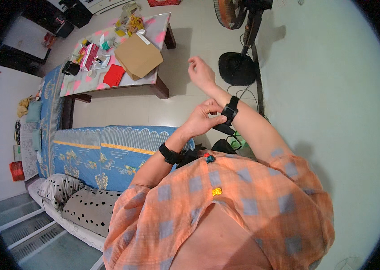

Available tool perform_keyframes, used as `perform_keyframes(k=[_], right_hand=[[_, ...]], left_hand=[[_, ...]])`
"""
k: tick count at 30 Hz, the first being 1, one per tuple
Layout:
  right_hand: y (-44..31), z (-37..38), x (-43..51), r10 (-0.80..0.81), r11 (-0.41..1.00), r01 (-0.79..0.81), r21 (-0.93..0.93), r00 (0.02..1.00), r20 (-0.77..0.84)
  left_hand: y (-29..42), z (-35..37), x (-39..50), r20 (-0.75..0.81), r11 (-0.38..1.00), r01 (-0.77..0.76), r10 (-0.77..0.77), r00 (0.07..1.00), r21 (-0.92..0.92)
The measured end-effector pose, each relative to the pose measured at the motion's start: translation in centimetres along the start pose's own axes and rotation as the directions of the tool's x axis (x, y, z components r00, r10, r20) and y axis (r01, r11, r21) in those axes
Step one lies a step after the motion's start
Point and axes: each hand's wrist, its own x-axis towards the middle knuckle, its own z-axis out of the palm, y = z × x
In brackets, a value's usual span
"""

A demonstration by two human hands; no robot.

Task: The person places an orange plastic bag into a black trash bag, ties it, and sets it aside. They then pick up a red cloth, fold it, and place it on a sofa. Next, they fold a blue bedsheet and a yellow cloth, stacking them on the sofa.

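My left hand [203,117] has its thumb and fingers on a black wristwatch-like device [230,110] worn on my right wrist. The thumb presses at the near side of its case, and the fingertips are partly hidden by the wrist. Beyond it, my right hand [201,74] is raised over the floor with its fingers loosely curled and nothing visible in them. A black band [169,154] circles my left wrist. Small red, teal and yellow clips [217,191] sit on the front of the orange checked shirt [190,202].
A low table [136,83] bears a cardboard piece [139,56], a red cloth or packet [113,75], a black mug [71,68] and tissue box [89,56]. A pedestal fan [237,69] with cables stands by the wall. A blue-covered sofa [85,162] lies left, with dotted pillows [88,206].
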Motion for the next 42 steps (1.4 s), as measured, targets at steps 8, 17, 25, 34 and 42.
perform_keyframes(k=[8,17,25,34,42], right_hand=[[-1.7,2.0,2.2,-0.121,0.987,0.143,-0.077,0.964,0.239],[-1.5,3.5,11.6,0.352,0.425,-0.708,0.564,0.703,0.618],[1.2,4.0,17.3,0.321,0.348,-0.739,0.577,0.673,0.667],[3.2,3.2,21.2,0.288,0.29,-0.765,0.575,0.643,0.709],[3.6,2.0,24.2,0.195,0.307,-0.714,0.629,0.694,0.693]], left_hand=[[-0.7,-2.7,1.7,0.027,0.989,0.138,-0.137,0.99,-0.057],[-2.1,-8.8,8.8,0.015,0.967,0.241,-0.241,0.97,-0.075],[-2.1,-11.2,14.8,-0.126,0.969,0.178,-0.158,0.979,0.173],[-2.0,-11.6,18.6,-0.116,0.977,0.198,-0.188,0.975,0.084],[-1.2,-18.1,16.0,-0.627,0.94,0.02,-0.243,0.74,-0.34]])
